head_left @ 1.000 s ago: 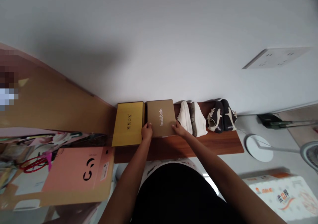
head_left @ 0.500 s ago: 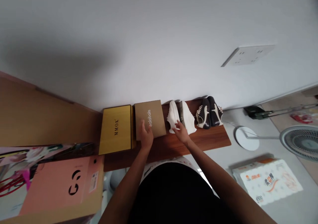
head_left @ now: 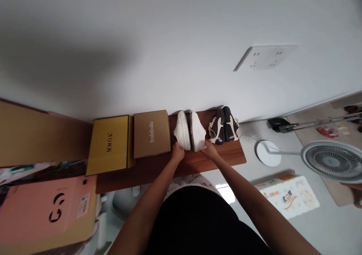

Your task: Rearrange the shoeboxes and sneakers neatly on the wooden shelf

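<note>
A pair of white sneakers (head_left: pixel 198 132) stands side by side on a dark reddish-brown wooden board (head_left: pixel 226 155) along the wall. My left hand (head_left: pixel 178 152) is closed at the near end of the left sneaker, against its outer side. At the near end of the right sneaker, my right hand (head_left: pixel 209 150) presses from the right with its fingers partly hidden. Left of the pair lies a brown balabala shoebox (head_left: pixel 152 134). To the right are dark brown and cream sneakers (head_left: pixel 224 126), standing close together.
A yellow MMOK box (head_left: pixel 109 143) lies at the board's left part. Pink-topped cardboard (head_left: pixel 48 209) fills the lower left. On the floor to the right are a white tissue pack (head_left: pixel 296 196) and a fan (head_left: pixel 330 160) on a round base. A socket plate (head_left: pixel 266 57) is on the wall.
My left hand has moved from over the balabala box to the left white sneaker. My right hand has come to the right one's near end. The view has shifted right.
</note>
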The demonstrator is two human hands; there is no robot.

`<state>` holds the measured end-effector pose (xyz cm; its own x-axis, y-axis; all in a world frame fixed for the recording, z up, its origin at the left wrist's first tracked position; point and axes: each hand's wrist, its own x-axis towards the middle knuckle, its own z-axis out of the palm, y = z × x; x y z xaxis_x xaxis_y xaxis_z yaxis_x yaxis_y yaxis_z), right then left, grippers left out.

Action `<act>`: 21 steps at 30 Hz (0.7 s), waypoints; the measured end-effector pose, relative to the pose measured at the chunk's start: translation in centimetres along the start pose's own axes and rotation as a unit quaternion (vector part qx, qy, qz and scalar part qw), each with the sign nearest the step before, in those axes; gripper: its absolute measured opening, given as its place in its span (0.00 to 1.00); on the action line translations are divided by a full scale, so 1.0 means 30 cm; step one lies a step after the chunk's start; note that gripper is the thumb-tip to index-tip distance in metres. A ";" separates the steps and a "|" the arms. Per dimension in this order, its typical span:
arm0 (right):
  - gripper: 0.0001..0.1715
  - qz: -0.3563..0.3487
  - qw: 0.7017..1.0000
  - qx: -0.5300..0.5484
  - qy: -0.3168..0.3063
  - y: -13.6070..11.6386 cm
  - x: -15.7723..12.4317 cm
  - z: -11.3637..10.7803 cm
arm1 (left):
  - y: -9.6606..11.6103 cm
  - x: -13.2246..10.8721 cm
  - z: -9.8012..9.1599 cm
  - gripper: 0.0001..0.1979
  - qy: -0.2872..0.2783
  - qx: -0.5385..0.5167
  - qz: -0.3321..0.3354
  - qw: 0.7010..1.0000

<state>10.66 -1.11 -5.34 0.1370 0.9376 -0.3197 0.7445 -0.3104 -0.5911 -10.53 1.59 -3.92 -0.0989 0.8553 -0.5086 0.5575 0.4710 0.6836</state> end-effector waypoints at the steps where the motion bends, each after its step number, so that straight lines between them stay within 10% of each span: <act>1: 0.23 -0.005 1.000 0.007 -0.019 0.006 0.013 0.000 | 0.003 0.004 -0.009 0.26 -0.004 0.013 -0.007 1.000; 11: 0.15 -0.101 0.991 0.063 -0.068 0.023 0.059 -0.053 | 0.099 -0.018 -0.072 0.15 -0.005 0.066 0.004 0.998; 21: 0.10 -0.177 0.970 -0.142 -0.085 -0.098 0.011 -0.108 | 0.194 -0.070 -0.111 0.17 -0.076 0.287 0.070 0.952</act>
<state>10.64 0.62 -1.33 -0.2515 0.9308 -0.2652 0.8790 0.1050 -0.4651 -9.83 3.25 2.86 0.1060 0.8389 -0.5339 0.9196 0.1216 0.3737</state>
